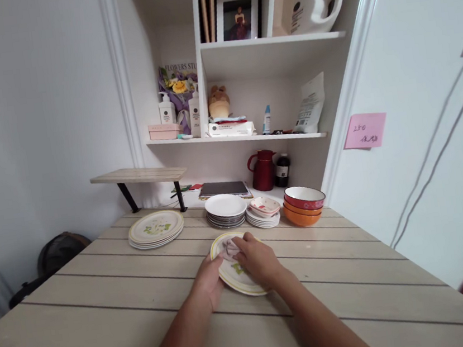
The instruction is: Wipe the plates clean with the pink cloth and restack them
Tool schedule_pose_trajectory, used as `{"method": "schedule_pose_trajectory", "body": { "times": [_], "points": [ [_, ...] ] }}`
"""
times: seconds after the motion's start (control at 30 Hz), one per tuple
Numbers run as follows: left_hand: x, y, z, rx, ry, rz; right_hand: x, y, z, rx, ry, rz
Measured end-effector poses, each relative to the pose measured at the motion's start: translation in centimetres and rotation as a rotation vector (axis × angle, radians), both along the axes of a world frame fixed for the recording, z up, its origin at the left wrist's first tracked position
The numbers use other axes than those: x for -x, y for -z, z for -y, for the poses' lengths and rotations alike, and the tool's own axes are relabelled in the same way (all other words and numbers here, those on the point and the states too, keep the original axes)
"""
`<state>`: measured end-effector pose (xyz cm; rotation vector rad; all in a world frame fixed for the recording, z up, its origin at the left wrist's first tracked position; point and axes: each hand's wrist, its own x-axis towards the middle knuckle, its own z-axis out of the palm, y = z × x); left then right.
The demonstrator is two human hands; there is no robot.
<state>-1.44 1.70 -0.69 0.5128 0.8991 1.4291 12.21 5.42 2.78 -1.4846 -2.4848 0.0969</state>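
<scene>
A yellow-rimmed plate point(240, 282) with a green leaf pattern is in front of me, over the middle of the wooden table. My left hand point(209, 280) grips its left edge, thumb on top of the rim. With my right hand point(256, 259) I press a crumpled pale pinkish-grey cloth point(228, 249) onto the plate's upper left part. Whether the plate rests fully on the table is hidden by my hands. Similar plates are piled in a stack point(156, 228) at the back left.
Along the back stand a stack of white-topped dark plates point(225, 207), small white plates point(263, 220) under a patterned dish point(265, 206), and stacked red and orange bowls point(303, 209). Behind them are a red jug point(263, 170), a dark bottle point(282, 170) and a low wooden riser point(141, 175).
</scene>
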Motion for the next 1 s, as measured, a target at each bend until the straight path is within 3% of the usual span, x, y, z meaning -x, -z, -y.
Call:
{"method": "schedule_pose_trajectory", "body": {
  "times": [0.17, 0.27, 0.5, 0.83, 1.0],
  "points": [
    [0.1, 0.0, 0.1, 0.007, -0.006, -0.001, -1.8, 0.0, -2.1, 0.038, 0.171, 0.051],
    [0.2, 0.0, 0.2, 0.006, -0.009, 0.002, -4.0, -0.5, -2.2, 0.075, 0.203, 0.095],
    [0.3, 0.5, 0.1, 0.027, -0.003, -0.004, -6.5, -1.5, 1.1, 0.137, 0.029, 0.164],
    [0.0, -0.1, 0.2, 0.002, 0.038, 0.059, -2.6, -1.4, 2.5, 0.181, -0.398, -0.053],
    [0.0, -0.3, 0.3, -0.004, 0.027, 0.041, 0.9, -0.8, 2.6, 0.025, -0.23, -0.072]
  ]
}}
